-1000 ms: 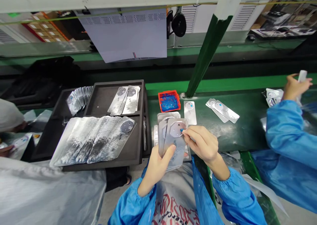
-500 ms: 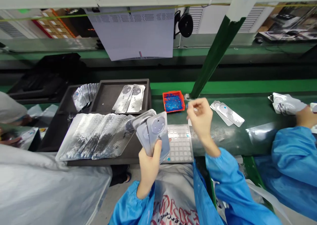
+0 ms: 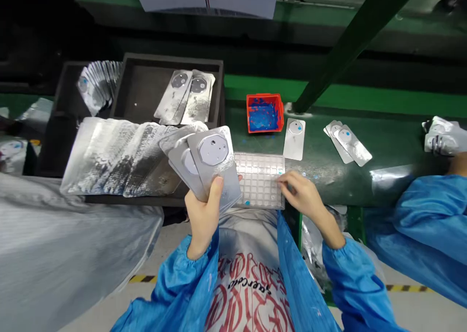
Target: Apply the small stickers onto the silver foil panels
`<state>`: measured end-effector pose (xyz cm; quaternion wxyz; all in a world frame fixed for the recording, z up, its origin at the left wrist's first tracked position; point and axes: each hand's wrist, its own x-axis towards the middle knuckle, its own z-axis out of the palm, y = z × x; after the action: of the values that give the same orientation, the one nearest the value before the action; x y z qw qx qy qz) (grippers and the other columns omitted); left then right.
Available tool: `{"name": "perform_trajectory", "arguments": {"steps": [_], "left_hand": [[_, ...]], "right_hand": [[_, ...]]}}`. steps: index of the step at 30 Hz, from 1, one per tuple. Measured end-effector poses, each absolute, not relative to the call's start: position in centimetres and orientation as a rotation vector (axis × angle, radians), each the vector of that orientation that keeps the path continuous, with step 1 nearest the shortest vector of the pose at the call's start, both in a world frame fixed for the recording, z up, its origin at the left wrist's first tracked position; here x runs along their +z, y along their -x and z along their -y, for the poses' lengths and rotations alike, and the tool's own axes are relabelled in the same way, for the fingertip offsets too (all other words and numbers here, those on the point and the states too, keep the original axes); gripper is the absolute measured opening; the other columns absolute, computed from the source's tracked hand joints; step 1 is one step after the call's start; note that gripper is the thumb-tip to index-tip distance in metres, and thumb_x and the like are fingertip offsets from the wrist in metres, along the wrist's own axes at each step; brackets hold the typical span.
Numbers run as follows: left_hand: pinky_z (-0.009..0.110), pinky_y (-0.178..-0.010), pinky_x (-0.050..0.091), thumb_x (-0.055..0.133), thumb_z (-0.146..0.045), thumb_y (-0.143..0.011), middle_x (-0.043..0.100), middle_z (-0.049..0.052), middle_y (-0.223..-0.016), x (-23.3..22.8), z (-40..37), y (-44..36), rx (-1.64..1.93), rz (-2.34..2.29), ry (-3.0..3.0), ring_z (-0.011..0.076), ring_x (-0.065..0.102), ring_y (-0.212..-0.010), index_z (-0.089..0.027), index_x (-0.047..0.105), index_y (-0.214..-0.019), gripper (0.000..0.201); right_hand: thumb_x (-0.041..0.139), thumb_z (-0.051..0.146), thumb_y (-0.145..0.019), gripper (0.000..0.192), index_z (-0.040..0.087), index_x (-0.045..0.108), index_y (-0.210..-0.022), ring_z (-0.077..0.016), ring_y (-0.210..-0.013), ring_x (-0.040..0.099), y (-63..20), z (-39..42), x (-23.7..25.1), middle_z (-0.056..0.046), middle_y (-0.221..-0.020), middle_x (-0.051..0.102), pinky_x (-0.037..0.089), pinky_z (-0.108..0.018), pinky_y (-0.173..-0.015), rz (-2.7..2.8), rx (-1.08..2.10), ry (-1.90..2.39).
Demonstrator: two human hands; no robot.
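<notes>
My left hand (image 3: 204, 210) grips a fanned stack of silver panels (image 3: 207, 164), each with an octagonal patch near its top, held above the table's near edge. My right hand (image 3: 301, 193) rests at the right edge of a clear gridded tray (image 3: 259, 178), fingers curled on its rim; whether it pinches anything I cannot tell. One single silver panel (image 3: 295, 138) lies flat on the dark green belt (image 3: 386, 147) just beyond the tray. An orange box (image 3: 264, 113) with blue bits inside stands behind it.
A black tray (image 3: 127, 93) at the left holds overlapping rows of silver panels (image 3: 116, 154) and a pair of panels (image 3: 186, 96). More panels (image 3: 348, 142) lie on the belt at the right. A co-worker's blue sleeve (image 3: 416, 225) fills the right side. A green post (image 3: 350, 45) slants up.
My right hand came down from near the orange box to the gridded tray's right edge. A single panel now lies on the belt. The view tilted downward.
</notes>
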<state>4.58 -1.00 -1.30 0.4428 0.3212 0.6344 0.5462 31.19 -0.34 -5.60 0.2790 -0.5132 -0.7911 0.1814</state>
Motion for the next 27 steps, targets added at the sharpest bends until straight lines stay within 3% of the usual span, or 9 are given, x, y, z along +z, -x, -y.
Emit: {"name": "perform_trajectory", "arguments": {"steps": [4,10,14,19,24,27], "left_hand": [[0.039,-0.08,0.071,0.086,-0.058,-0.083,0.085,0.012,-0.094,-1.2,0.9,-4.9,1.358,-1.508,-0.791,0.0284,0.085,-0.082,-0.013,0.08,-0.105,0.05],[0.032,-0.075,0.068,0.088,-0.052,-0.081,0.085,0.009,-0.087,-1.1,0.7,-5.4,1.356,-1.601,-0.941,0.0251,0.082,-0.081,-0.014,0.079,-0.091,0.04],[0.031,-0.075,0.067,0.086,-0.049,-0.083,0.085,0.009,-0.087,-1.4,0.8,-5.3,1.349,-1.584,-0.943,0.0241,0.082,-0.08,-0.014,0.081,-0.092,0.036],[0.035,-0.08,0.069,0.083,-0.054,-0.087,0.086,0.012,-0.093,-1.8,0.9,-5.3,1.303,-1.509,-0.867,0.0287,0.085,-0.087,-0.013,0.081,-0.104,0.044],[0.038,-0.082,0.069,0.084,-0.054,-0.084,0.084,0.01,-0.081,-1.1,0.8,-6.4,1.263,-1.485,-0.866,0.0307,0.085,-0.086,-0.014,0.082,-0.096,0.042],[0.039,-0.083,0.069,0.084,-0.054,-0.083,0.084,0.011,-0.08,-0.6,0.9,-7.2,1.2,-1.426,-0.934,0.0314,0.085,-0.086,-0.016,0.082,-0.089,0.038]], "right_hand": [[0.058,0.019,-0.107,0.017,0.024,0.075,-0.107,-0.0191,-0.085,0.076,-31.6,5.0,-6.9,-0.006,-0.098,0.077,0.062,-0.028,-0.07,2.177,0.526,1.421],[0.063,0.027,-0.109,0.017,0.023,0.076,-0.119,-0.0219,-0.09,0.074,-30.5,6.0,-8.0,-0.008,-0.099,0.076,0.062,-0.029,-0.07,2.275,0.343,1.471],[0.06,0.027,-0.111,0.016,0.022,0.075,-0.107,-0.0209,-0.085,0.072,-29.7,5.7,-8.0,-0.007,-0.092,0.073,0.055,-0.027,-0.064,2.335,0.294,1.487],[0.059,0.02,-0.109,0.022,0.023,0.071,-0.09,-0.0149,-0.066,0.067,-29.1,5.1,-6.5,-0.001,-0.076,0.067,0.049,-0.023,-0.056,2.137,0.54,1.434],[0.069,0.023,-0.101,0.006,0.022,0.075,-0.099,-0.0141,-0.067,0.07,-26.9,3.6,-2.9,-0.003,-0.085,0.074,0.062,-0.025,-0.059,1.59,0.823,1.357],[0.08,0.033,-0.095,0.016,0.022,0.072,-0.103,-0.0149,-0.07,0.072,-25.5,1.7,-1.0,-0.002,-0.087,0.074,0.067,-0.026,-0.058,1.268,1.023,1.312]]}}
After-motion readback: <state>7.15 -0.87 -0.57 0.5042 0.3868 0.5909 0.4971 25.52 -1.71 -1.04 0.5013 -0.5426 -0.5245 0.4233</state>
